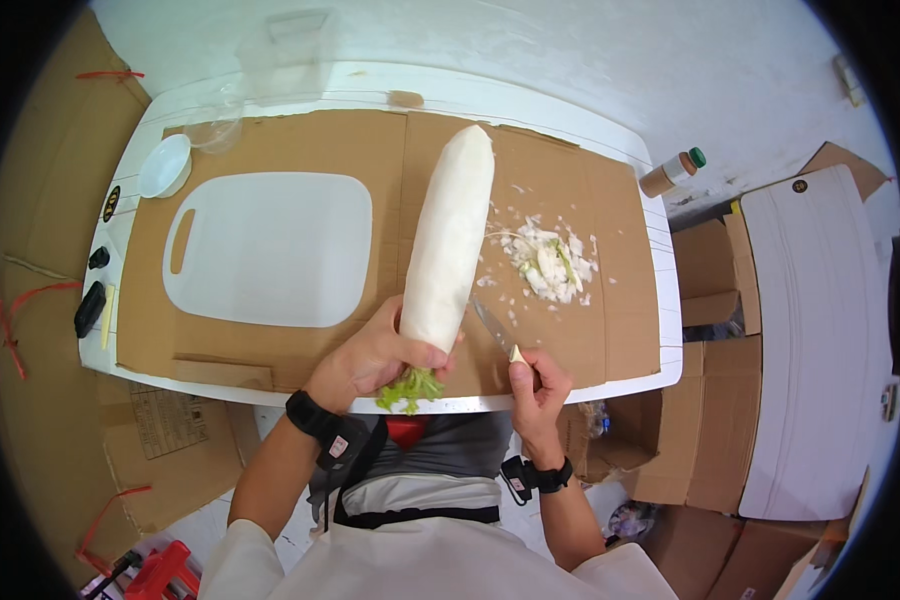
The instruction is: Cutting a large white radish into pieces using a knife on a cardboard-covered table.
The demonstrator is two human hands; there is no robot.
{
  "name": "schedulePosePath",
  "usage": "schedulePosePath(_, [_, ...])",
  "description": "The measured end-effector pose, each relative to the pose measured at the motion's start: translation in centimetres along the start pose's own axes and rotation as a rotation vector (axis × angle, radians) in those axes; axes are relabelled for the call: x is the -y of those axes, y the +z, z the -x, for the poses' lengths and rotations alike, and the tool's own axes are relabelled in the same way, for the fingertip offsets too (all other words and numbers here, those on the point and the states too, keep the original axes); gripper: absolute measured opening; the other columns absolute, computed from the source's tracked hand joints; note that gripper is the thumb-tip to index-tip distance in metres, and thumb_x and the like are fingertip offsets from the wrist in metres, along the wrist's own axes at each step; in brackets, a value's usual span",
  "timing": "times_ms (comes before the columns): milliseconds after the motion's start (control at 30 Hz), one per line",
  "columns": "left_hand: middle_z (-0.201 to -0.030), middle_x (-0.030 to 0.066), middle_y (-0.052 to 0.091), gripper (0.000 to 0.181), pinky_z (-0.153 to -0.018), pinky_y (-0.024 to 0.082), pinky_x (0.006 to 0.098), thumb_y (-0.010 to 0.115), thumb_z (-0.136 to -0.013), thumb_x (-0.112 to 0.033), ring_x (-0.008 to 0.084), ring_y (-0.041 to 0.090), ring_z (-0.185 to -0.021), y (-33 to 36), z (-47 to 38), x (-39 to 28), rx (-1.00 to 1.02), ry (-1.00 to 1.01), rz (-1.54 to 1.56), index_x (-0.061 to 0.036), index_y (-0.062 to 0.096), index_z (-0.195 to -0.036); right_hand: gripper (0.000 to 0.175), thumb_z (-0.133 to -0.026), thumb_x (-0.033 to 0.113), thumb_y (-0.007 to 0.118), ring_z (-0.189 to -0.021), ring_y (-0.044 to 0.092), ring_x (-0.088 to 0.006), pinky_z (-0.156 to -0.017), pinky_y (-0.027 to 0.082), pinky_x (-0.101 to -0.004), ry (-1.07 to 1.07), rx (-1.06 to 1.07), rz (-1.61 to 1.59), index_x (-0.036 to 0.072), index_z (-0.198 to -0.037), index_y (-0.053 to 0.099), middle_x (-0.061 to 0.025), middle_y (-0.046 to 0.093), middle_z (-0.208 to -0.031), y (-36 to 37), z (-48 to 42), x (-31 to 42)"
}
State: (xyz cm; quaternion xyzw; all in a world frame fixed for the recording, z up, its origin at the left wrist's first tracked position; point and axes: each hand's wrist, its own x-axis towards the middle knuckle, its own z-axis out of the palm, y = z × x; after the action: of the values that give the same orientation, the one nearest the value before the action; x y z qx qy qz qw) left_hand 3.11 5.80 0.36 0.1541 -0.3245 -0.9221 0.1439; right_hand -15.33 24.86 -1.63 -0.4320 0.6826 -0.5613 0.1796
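Observation:
A long peeled white daikon radish (451, 232) tilts away from me over the table, and my left hand (390, 346) grips its near end. Green leaf stubs (412, 390) stick out below that hand. My right hand (538, 382) holds a small paring knife (497, 330) by its pale handle, the blade pointing up and left towards the radish. Between blade and radish a narrow gap seems to show. To the right lies a loose heap of white peelings (553, 262) with some green bits, and scraps are scattered around it on the cardboard sheet (622, 315).
A white cutting board (270, 251) lies at the left, with a white bowl (166, 166) beyond it. Clear plastic containers (289, 56) stand at the back. A green-capped bottle (673, 173) is at the right table edge. Small black objects (90, 309) lie at the left edge.

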Motion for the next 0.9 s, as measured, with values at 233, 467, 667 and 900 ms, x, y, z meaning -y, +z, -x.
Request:
schedulePosePath(233, [-0.113,0.0103,0.071,0.059,-0.079,0.062,0.0393,0.086,-0.079,-0.008,0.0221,0.072,-0.093,-0.4,0.2,0.7,0.046,0.029,-0.081,-0.0027,0.06,-0.131,0.027,-0.101,0.021,0.077,-0.065,0.055,-0.0075,-0.055,0.04,-0.0255,0.004,-0.008,-0.012,-0.006,-0.102,0.075,-0.0018,0.065,-0.074,0.1,0.1,0.4])
schedulePosePath(467, [-0.114,0.0135,0.07,0.057,-0.075,0.06,0.0378,0.077,-0.083,-0.007,0.0224,0.07,-0.093,-0.2,0.5,0.3,-0.056,0.008,0.026,-0.0024,0.057,-0.136,0.027,-0.102,0.021,0.077,-0.065,0.056,-0.007,-0.055,0.039,-0.0253,-0.017,0.007,-0.013,-0.005,-0.101,0.075,-0.0018,0.065,-0.074,0.1,-0.1,0.3])
schedulePosePath(667, [-0.114,0.0146,0.067,0.061,-0.072,0.057,0.0345,0.077,-0.081,-0.01,0.0223,0.067,-0.091,-0.7,0.5,0.1,0.014,0.005,0.149,-0.0017,0.056,-0.138,0.028,-0.102,0.023,0.077,-0.065,0.055,-0.0062,-0.055,0.039,-0.0247,-0.013,0.017,-0.054,-0.005,-0.1,0.075,-0.0003,0.064,-0.073,-0.1,-0.1,0.3])
schedulePosePath(900, [-0.106,0.0125,0.067,0.056,-0.066,0.051,0.0322,0.079,-0.079,-0.007,0.0187,0.064,-0.083,-1.7,0.3,0.3,0.097,-0.012,0.2,-0.0008,0.058,-0.131,0.027,-0.102,0.021,0.078,-0.065,0.054,-0.006,-0.055,0.038,-0.0241,0.014,0.025,-0.074,-0.006,-0.1,0.075,-0.0002,0.064,-0.074,-0.1,0.0,0.3])
